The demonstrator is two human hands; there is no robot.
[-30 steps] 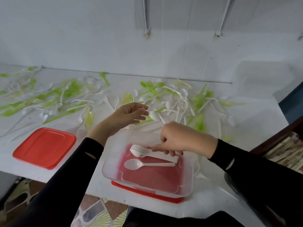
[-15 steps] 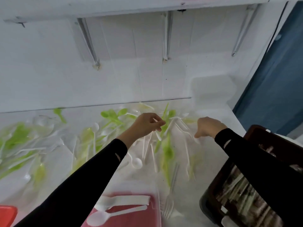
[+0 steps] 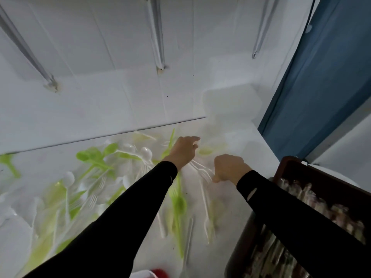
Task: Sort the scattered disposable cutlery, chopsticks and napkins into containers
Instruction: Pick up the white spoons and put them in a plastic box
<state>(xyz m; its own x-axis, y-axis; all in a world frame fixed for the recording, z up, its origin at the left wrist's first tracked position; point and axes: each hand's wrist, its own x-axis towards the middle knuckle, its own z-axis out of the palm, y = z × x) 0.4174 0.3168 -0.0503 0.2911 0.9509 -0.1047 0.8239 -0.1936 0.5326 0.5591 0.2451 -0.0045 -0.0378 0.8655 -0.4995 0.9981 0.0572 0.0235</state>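
White and green plastic cutlery lies scattered over the white table. My left hand reaches to the far right part of the pile, fingers curled, beside a pale green spoon. White forks stick out from under its palm toward my right hand. My right hand is curled into a fist, its thumb down on the table at the fork tines; blur hides whether it pinches one. A green spoon and white forks lie nearer to me.
A dark brown crate of wrapped chopsticks stands at the right edge of the table. A blue door is behind it. A red corner of the container shows at the bottom edge. The white wall is close behind the cutlery.
The view swung up and right, away from the red-bottomed container with two white spoons. Both hands left the container and reached to the far right cutlery; my left hand moved farther right.
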